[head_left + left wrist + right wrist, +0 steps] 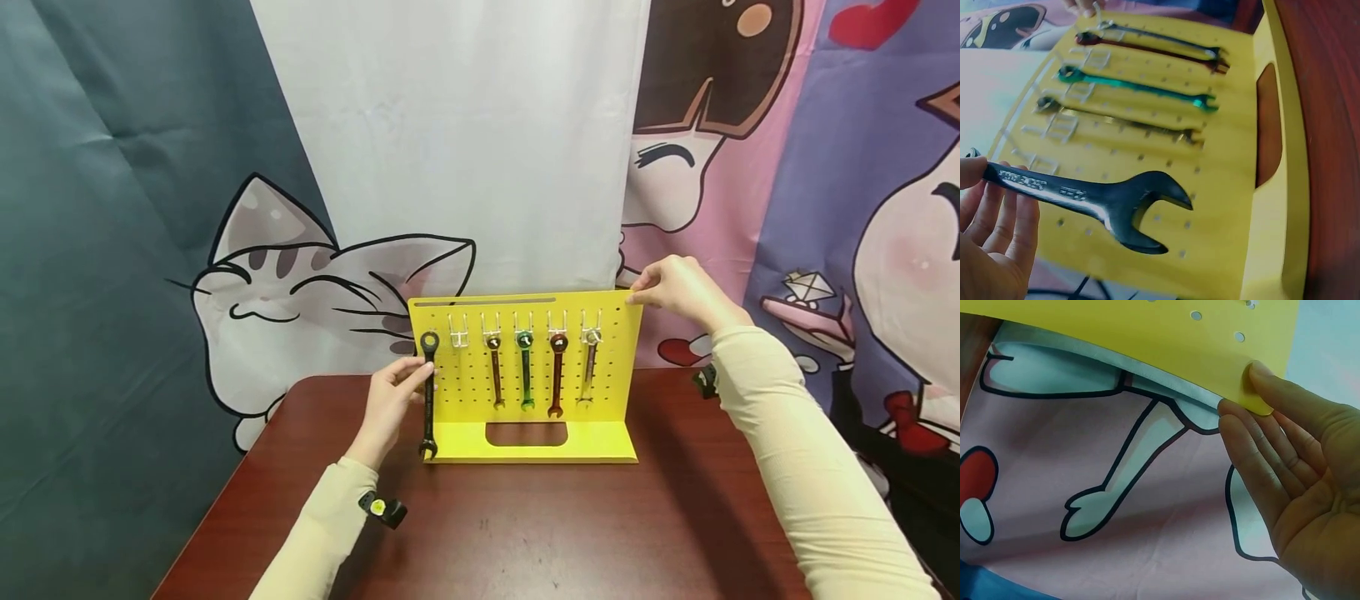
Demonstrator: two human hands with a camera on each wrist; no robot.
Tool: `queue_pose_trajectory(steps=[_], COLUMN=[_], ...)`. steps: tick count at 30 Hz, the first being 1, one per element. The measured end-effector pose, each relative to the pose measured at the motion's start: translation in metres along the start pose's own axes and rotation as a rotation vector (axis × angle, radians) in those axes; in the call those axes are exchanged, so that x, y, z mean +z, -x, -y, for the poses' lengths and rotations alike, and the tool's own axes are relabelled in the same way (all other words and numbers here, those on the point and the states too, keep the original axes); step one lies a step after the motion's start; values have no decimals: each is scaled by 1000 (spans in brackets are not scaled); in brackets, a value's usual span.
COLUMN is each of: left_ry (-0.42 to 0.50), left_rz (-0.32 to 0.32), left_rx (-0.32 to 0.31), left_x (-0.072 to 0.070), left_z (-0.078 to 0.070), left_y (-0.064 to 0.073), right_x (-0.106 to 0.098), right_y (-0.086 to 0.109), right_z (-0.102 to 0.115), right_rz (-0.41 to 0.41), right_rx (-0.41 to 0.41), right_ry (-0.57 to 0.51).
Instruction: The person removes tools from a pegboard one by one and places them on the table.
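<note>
A black combination wrench (429,400) hangs upright in my left hand (392,398), pinched between thumb and fingers, its open end down. It overlaps the left edge of the yellow pegboard (465,429) in the head view. My right hand (671,287) pinches the board's top right corner, thumb on the front face. On the board's hooks hang a gold wrench (497,375), a green wrench (526,375), a red wrench (557,379) and a silver wrench (590,367). The leftmost hook (458,337) holds nothing. In the left wrist view, the black wrench's open jaw stands in front of the board.
The pegboard stands on a dark red-brown table (525,525), its base lip facing me with a cutout (527,433). Behind hangs a cartoon-printed curtain (480,150). A wristband (382,508) is on my left wrist.
</note>
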State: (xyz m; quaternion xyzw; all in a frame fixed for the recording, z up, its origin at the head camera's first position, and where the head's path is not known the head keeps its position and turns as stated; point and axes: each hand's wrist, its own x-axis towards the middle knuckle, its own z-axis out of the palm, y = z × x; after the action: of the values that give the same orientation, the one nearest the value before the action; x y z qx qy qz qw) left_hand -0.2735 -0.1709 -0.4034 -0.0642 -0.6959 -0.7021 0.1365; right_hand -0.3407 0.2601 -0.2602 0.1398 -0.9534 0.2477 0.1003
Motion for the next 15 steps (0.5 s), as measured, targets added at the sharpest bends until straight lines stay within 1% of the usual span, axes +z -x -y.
queue_pose_trajectory(steps=[2,4,8,10,12,15], left_ry=[-18,-57,-101,-124,-126,-153], left_rz=[-8,-22,-70,-87,-91,-91], left_rx=[11,10,-30,-63,-93,-132], left_x=[-12,-25,-45,-51,-55,-60], left_z=[-4,-8,-10,-9,-7,-1], left_y=[0,1,2,2,2,3], right_x=[0,1,1,-1,-2,-3], right_y=[0,-1,-3,-3,-2,-3], right_z=[1,2,3,2,1,1], right_rz=[1,7,15,16,19,29], right_rx=[-1,2,-2,-2,-3,-3], right_ry=[-1,-3,0,5,8,2])
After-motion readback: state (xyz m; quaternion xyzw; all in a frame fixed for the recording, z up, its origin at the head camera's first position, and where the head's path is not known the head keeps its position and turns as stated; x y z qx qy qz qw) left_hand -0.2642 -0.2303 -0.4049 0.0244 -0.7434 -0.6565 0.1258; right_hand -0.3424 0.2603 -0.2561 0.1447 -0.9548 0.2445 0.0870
